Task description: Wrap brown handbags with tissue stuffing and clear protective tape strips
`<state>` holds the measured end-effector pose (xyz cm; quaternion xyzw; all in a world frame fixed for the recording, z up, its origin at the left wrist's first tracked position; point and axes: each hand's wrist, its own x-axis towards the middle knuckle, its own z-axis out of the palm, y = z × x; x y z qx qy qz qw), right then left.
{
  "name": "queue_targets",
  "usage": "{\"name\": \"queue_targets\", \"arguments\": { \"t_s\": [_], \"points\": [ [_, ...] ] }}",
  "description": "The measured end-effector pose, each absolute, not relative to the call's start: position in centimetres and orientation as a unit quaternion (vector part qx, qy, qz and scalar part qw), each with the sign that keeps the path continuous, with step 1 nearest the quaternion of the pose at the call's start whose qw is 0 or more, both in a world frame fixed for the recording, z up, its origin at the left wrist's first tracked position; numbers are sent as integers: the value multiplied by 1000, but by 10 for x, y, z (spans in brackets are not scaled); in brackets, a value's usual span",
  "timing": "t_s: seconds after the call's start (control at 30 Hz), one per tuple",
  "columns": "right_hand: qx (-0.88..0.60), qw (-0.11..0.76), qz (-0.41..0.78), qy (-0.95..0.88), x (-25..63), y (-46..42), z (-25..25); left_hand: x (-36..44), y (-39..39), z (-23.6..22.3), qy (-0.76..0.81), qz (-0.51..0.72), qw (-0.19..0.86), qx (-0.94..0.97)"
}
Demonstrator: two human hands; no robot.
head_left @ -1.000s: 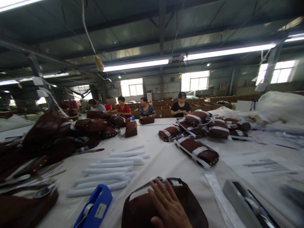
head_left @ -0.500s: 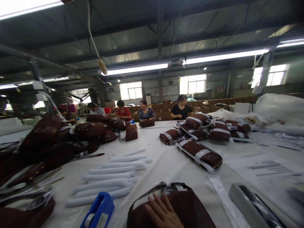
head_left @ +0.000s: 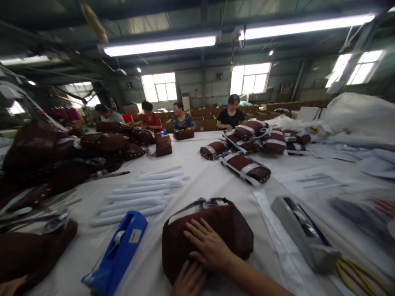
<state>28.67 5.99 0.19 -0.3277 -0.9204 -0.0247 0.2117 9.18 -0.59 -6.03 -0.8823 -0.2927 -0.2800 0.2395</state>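
Observation:
A dark brown handbag (head_left: 237, 230) lies on the white table in front of me, its strap and buckle part folded along the far edge. My right hand (head_left: 211, 248) rests flat on its upper face, fingers stretched out and slightly spread. Lower down, my left hand (head_left: 190, 279) presses on the near side of the bag with its fingers extended; the bottom frame edge cuts off its wrist. Left of the bag stands a blue tape dispenser (head_left: 123, 246). A grey tape dispenser (head_left: 304, 234) is on the right, beside a long white strip (head_left: 277, 234).
White paper rolls (head_left: 135, 199) lie beyond the blue dispenser. Brown bags (head_left: 105, 142) are heaped at left; several banded bags (head_left: 247, 168) lie ahead right. Yellow-handled scissors (head_left: 354, 273) sit near right. Another person's hand (head_left: 385, 205) shows at the right edge. Co-workers sit across the table.
The view has tilted down, showing more of the bag and table. My left hand has come into sight on the bag's near side. My right hand stays flat on the bag.

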Motion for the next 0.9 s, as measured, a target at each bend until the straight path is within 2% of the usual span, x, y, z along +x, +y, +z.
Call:
{"name": "queue_targets", "arguments": {
  "t_s": [0.1, 0.2, 0.4, 0.57, 0.63, 0.8, 0.9],
  "points": [
    [-383, 240, -62, -890, 316, 48, 19, 95, -16, -62, -323, -270, 188, -887],
    [-492, 273, -110, -819, 344, 45, 11, 100, -21, -54, -354, -267, 146, -884],
    [-550, 216, -91, -802, 362, 44, -43, 113, -29, -32, -371, -307, 95, -871],
    [-556, 221, -94, -796, 357, 43, -46, 135, -17, -5, -468, -278, 14, -839],
    [-555, 225, -102, -794, 358, 40, -48, 143, -3, 0, -472, -269, 34, -839],
    [-538, 219, -102, -808, 365, 29, -52, 150, 25, -17, -452, -216, 160, -851],
    [-532, 215, -86, -814, 366, 31, -38, 148, 25, -28, -466, -195, 177, -845]
  ]
}}
